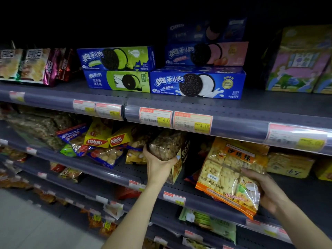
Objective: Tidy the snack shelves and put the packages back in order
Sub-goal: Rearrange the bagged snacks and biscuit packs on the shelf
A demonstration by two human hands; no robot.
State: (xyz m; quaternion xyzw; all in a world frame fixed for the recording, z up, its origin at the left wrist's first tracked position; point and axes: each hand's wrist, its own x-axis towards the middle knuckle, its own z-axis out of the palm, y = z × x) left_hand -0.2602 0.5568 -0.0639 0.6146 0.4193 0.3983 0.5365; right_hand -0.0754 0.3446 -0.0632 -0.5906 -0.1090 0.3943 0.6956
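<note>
Am gripping clear plastic bag of brown snacks point(166, 147) with left hand point(158, 163), mid-shelf under upper edge. Right hand point(265, 187) holding orange-trimmed rice-cracker pack point(231, 178) overhanging front edge. Am judging best: stand bag upright, square pack back.

two bare, sleeveless forearms point(136, 209)

- We saw a blue Oreo box with white cream point(197, 83) lying flat, a pink-cream Oreo box point(206, 54) on top of it and a darker Oreo box point(206, 30) above that.
- Just beside them to the left, we noted two green-cream Oreo boxes point(115, 58), one stacked on the other.
- Lower down, two yellow nabati packs point(97, 136) leaned side by side.
- We read "4.00" on two red-bordered price labels point(193, 122).
- A pale floor point(27, 221) showed at the lower left.
</note>
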